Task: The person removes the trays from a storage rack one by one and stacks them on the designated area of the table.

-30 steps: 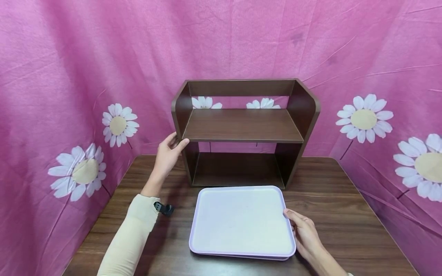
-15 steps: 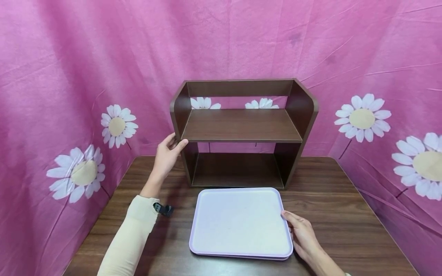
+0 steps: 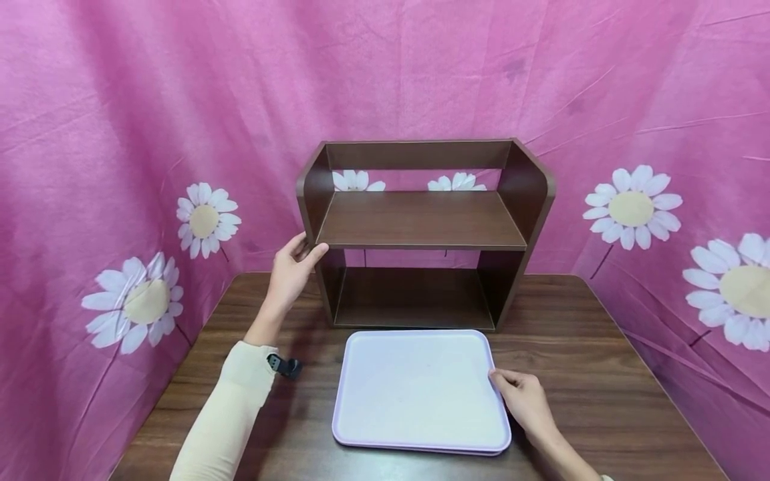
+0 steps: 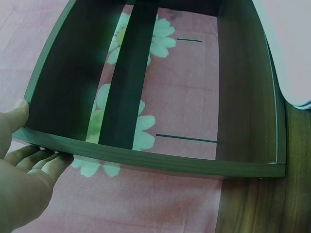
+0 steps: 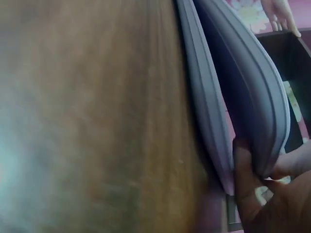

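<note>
My left hand point(image 3: 291, 272) grips the left side panel of a dark brown two-tier shelf point(image 3: 421, 219). In the left wrist view its thumb lies on the inner side, with the fingers point(image 4: 39, 162) around the outside. In front of the shelf lie two pale lilac trays, one over the other. My right hand point(image 3: 527, 403) pinches the right edge of the upper tray point(image 3: 421, 394). From the right wrist, a gap shows between this tray's rim and the lower tray point(image 5: 209, 87), with a finger under the upper rim. The lower tray is mostly hidden.
Both shelf tiers hold nothing visible. The wooden table point(image 3: 589, 374) extends on both sides of the trays. A pink curtain point(image 3: 421, 73) with white daisies hangs close behind and beside the table. A small black device point(image 3: 285, 366) sits at the left sleeve cuff.
The upper tray's right side has come down slightly and moved a little towards me, with my right hand holding its edge. The left hand has kept its grip on the shelf.
</note>
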The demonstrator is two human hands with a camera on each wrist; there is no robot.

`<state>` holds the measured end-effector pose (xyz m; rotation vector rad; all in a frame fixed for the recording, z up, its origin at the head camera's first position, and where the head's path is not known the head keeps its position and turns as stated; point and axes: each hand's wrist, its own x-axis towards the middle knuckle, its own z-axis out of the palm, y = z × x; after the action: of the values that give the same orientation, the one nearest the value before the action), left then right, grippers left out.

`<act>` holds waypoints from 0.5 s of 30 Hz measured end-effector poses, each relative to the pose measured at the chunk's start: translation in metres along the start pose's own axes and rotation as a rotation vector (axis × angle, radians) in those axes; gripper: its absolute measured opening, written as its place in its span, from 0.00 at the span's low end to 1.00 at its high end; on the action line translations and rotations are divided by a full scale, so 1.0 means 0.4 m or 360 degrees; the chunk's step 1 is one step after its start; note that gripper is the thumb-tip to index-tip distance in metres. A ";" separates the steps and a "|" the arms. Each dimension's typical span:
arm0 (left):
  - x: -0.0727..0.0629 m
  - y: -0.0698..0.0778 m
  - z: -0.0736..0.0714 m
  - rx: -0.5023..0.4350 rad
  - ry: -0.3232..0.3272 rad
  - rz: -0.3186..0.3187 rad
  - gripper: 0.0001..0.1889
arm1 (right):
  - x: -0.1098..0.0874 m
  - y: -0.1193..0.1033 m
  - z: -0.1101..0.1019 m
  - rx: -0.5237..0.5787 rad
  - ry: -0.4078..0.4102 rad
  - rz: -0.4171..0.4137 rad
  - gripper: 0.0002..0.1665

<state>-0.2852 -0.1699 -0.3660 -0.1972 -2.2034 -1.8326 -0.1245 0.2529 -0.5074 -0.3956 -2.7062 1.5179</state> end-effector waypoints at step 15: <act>0.002 0.002 0.002 -0.0042 -0.0006 0.0003 0.32 | 0.001 0.008 -0.003 -0.0300 -0.0055 -0.0250 0.19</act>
<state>-0.2859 -0.1692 -0.3651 -0.2079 -2.1818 -1.8629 -0.1242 0.2556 -0.5095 -0.1554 -2.8394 1.2485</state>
